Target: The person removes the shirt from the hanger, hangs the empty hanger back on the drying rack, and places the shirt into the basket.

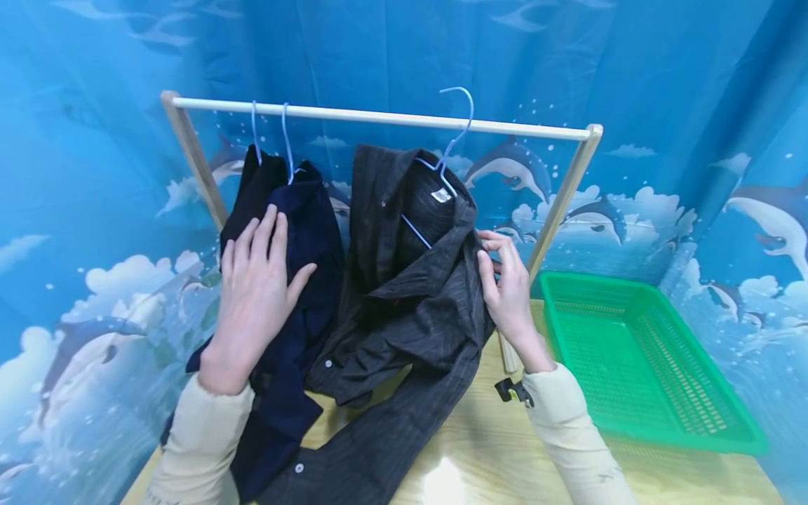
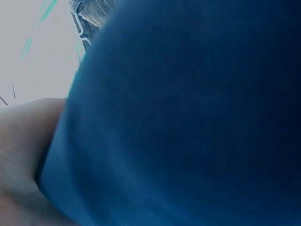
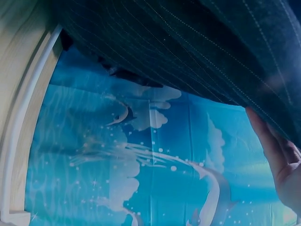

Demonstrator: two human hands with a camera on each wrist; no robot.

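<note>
My left hand (image 1: 252,287), fingers straight and spread, lies against a navy garment (image 1: 309,231) on a pale blue hanger. In the left wrist view navy cloth (image 2: 178,117) fills most of the picture. At the right shoulder of a dark pinstriped shirt (image 1: 429,337) is my right hand (image 1: 510,291), thumb and fingertips touching its edge. The shirt hangs on a blue hanger (image 1: 468,116) hooked over the rail, its collar loose and leaning left. In the right wrist view the shirt cloth (image 3: 188,47) partly hides the right fingers.
A wooden rack with a white rail (image 1: 379,116) stands on the light wood table (image 1: 486,449). A black garment (image 1: 252,186) hangs at the far left. To the right is a green plastic basket (image 1: 713,372). A blue dolphin-print curtain (image 1: 379,42) surrounds the table.
</note>
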